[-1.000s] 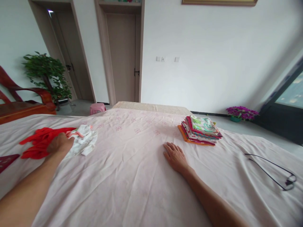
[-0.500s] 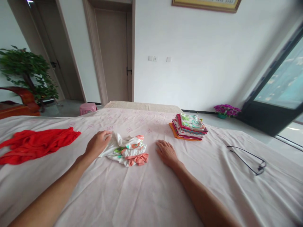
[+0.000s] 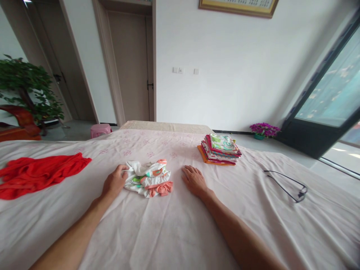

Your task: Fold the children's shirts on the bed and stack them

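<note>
A crumpled white garment [image 3: 149,178] with coral trim and green and orange print lies bunched on the pale sheet [image 3: 157,232]. At its left edge, my left hand [image 3: 114,182] pinches the white cloth between thumb and fingers. My right hand [image 3: 194,179] rests flat on the sheet to the right of the garment, apart from it, fingers stretched out and holding nothing. Beyond my right hand stands a neat stack of folded clothes [image 3: 219,150], with a white and green printed piece on top and an orange one at the bottom.
A red garment [image 3: 42,172] lies loosely spread at the left. Black-framed glasses [image 3: 291,186] rest on the wrinkled sheet at the right. Past the far edge are a pink stool [image 3: 100,130] and a pot of purple flowers [image 3: 264,130]; a leafy plant [image 3: 28,86] stands at far left.
My left hand has come down and slightly inward, and the white cloth at its fingers is lower and more bunched. My right hand stays flat. The whole view has shifted slightly.
</note>
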Demonstrator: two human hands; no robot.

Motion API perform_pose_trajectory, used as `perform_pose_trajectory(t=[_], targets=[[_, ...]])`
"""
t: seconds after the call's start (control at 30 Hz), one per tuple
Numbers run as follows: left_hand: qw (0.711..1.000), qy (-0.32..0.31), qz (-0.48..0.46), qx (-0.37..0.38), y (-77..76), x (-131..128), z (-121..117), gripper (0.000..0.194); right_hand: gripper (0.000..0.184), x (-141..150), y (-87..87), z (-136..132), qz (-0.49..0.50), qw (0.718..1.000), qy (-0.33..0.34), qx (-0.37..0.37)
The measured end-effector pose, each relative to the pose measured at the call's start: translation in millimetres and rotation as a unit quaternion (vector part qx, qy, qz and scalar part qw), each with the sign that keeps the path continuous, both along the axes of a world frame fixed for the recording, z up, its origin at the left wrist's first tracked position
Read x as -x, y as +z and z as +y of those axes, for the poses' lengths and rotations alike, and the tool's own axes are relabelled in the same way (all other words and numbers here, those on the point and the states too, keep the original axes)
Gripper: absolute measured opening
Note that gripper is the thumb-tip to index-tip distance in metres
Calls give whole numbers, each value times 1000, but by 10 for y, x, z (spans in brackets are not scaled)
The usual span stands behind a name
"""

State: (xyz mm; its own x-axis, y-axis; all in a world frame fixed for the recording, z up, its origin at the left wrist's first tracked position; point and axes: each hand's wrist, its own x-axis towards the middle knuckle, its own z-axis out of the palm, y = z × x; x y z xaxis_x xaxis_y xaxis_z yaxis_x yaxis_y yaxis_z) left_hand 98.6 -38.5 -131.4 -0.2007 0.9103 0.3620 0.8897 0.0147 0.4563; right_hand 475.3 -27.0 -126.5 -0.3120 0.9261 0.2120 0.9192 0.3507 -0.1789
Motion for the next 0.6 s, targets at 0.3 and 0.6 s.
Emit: perform_pose_trajectory(t=[0.3,0.6], targets=[[951,-281,-76,-101,138,-651,-525,25,45,-23,-10,-3,9,1000,1,7],[971,-235,-30,-36,40,-687,-407,31,44,-35,-9,-33,17,1000,13,-5]])
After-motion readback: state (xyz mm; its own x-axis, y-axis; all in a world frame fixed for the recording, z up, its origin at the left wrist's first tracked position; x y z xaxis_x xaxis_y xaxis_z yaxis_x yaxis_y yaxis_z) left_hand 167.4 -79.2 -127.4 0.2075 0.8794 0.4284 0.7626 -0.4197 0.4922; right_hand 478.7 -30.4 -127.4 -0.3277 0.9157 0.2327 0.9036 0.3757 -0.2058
